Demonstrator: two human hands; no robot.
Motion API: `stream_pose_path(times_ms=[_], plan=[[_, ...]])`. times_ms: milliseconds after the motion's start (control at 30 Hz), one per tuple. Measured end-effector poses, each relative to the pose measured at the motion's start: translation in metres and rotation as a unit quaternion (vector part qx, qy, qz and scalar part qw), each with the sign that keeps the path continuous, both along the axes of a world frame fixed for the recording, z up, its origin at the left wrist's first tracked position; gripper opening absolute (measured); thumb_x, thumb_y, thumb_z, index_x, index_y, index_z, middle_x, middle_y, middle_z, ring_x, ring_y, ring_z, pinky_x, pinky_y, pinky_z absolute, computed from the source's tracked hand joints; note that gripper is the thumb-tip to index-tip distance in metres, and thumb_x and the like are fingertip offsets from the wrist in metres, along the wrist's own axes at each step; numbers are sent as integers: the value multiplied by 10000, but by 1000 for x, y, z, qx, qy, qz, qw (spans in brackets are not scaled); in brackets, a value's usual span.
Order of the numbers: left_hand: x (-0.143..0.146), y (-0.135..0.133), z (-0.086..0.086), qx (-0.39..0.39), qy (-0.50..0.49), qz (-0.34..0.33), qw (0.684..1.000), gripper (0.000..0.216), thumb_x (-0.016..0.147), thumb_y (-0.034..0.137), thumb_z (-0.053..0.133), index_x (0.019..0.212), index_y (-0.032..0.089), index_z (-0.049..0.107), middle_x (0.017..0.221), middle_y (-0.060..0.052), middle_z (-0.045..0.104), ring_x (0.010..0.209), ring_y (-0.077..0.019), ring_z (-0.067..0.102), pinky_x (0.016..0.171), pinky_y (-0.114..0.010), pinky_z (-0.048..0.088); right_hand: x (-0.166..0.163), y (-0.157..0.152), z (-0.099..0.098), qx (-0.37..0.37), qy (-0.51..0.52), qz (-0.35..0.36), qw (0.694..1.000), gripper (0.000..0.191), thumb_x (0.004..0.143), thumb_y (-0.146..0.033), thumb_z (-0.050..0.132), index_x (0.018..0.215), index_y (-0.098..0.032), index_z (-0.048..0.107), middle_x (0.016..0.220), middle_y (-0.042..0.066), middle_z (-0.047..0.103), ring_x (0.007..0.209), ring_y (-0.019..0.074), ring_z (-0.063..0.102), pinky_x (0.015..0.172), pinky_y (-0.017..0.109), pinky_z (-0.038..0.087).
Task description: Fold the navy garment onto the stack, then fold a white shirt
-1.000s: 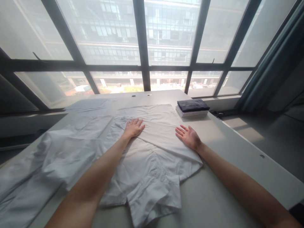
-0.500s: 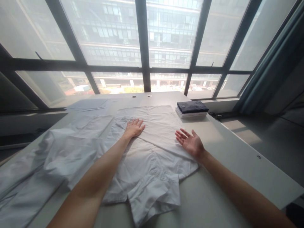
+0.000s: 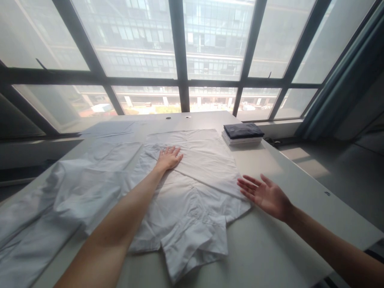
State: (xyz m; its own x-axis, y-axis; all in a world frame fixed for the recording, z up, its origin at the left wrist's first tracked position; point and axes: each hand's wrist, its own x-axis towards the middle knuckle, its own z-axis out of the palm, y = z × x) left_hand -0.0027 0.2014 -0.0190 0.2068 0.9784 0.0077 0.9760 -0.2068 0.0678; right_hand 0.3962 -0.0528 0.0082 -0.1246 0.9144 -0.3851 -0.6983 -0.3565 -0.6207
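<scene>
A white short-sleeved shirt (image 3: pixel 207 166) lies spread over the table in front of me, its upper part with a sleeve-like piece pointing toward me. My left hand (image 3: pixel 169 158) rests flat on it, fingers spread, on the left side of the cloth. Off the shirt's right edge is my right hand (image 3: pixel 265 195), palm turned inward, fingers stretched out and holding nothing. Its fingertips are close to the cloth; whether they touch it I cannot tell. A crease runs across the shirt from my left hand toward the right.
More crumpled white cloth (image 3: pixel 90 188) covers the left side of the white table (image 3: pixel 288 188). A folded dark garment (image 3: pixel 243 131) tops a stack of folded white ones (image 3: pixel 243 141) at the back right. Windows (image 3: pixel 144 40) rise behind, and a blue curtain (image 3: pixel 336 80) hangs at right.
My right hand has moved to the right and toward me, from over the shirt to past its edge. My left hand stays in place on the shirt.
</scene>
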Motion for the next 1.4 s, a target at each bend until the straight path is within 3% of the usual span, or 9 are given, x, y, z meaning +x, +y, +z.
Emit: stream_pose_path(times_ms=[233, 367, 533, 733, 900, 1033, 1133, 1233, 1400], plan=[[0, -2, 3, -1, 2, 2, 1000, 694, 1036, 608, 263, 1649, 286, 300, 1741, -62, 197, 1588, -359, 146, 1254, -618, 133, -47, 76, 41, 127, 63, -75, 987, 446, 1064, -447, 350, 1288, -211, 656, 1315, 159, 707, 1289, 296, 642, 1037, 532, 571], [2, -5, 3, 0, 4, 0, 1000, 699, 1038, 608, 267, 1650, 272, 300, 1739, -64, 203, 1587, -363, 153, 1256, -620, 129, -80, 121, 19, 104, 42, -67, 991, 421, 1077, -443, 331, 1241, -238, 660, 1270, 117, 723, 1267, 258, 649, 1032, 496, 573], [-1, -7, 2, 1, -6, -3, 1000, 697, 1040, 616, 272, 1650, 279, 297, 1743, -57, 184, 1592, -358, 148, 1259, -621, 126, -77, 147, -25, 11, -6, -151, 989, 435, 1093, -436, 287, 1243, -234, 642, 1258, 140, 699, 1225, 226, 665, 1011, 445, 585], [20, -12, 22, -17, 25, 0, 1000, 680, 1059, 564, 321, 1638, 208, 323, 1732, -121, 206, 1587, -427, 94, 1221, -710, 81, -66, 149, -32, 20, 31, -148, 988, 548, 1090, -534, 231, 1355, -204, 579, 1432, 191, 602, 1272, 251, 646, 994, 454, 597], [103, -59, 21, 89, -3, -240, 967, 690, 1068, 591, 288, 1632, 195, 325, 1710, -110, 284, 1598, -298, 170, 1278, -541, 155, -70, 146, -29, 25, 35, -149, 988, 594, 1091, -548, 239, 1474, -162, 478, 1562, 200, 491, 1369, 249, 581, 1001, 441, 594], [141, -83, 6, 34, -12, -344, 938, 718, 1054, 635, 310, 1632, 211, 327, 1701, -109, 308, 1590, -308, 200, 1269, -541, 185, -69, 145, -30, 27, 41, -153, 987, 685, 1082, -589, 219, 1556, -124, 386, 1600, 229, 439, 1433, 253, 519, 1032, 428, 575], [121, -70, 4, -31, -11, -335, 942, 683, 1052, 645, 298, 1643, 303, 306, 1724, -48, 252, 1601, -334, 140, 1263, -581, 151, -68, 144, -30, 32, 39, -161, 986, 733, 1070, -630, 192, 1594, -137, 336, 1622, 224, 411, 1455, 245, 492, 1065, 433, 549], [66, -38, 10, -63, 1, -281, 958, 670, 1053, 651, 256, 1656, 360, 252, 1743, -1, 169, 1610, -350, 42, 1257, -627, 70, -69, 143, -30, 33, 40, -159, 986, 751, 1068, -633, 178, 1605, -128, 316, 1627, 232, 400, 1457, 248, 490, 1100, 439, 517], [-51, 24, 15, -56, 24, -2, 998, 709, 1059, 623, 179, 1680, 281, 182, 1755, -74, 77, 1601, -403, 4, 1219, -692, 100, -70, 143, -30, 32, 31, -161, 986, 746, 1067, -633, 194, 1594, -124, 340, 1627, 231, 401, 1458, 254, 488, 1131, 448, 481]])
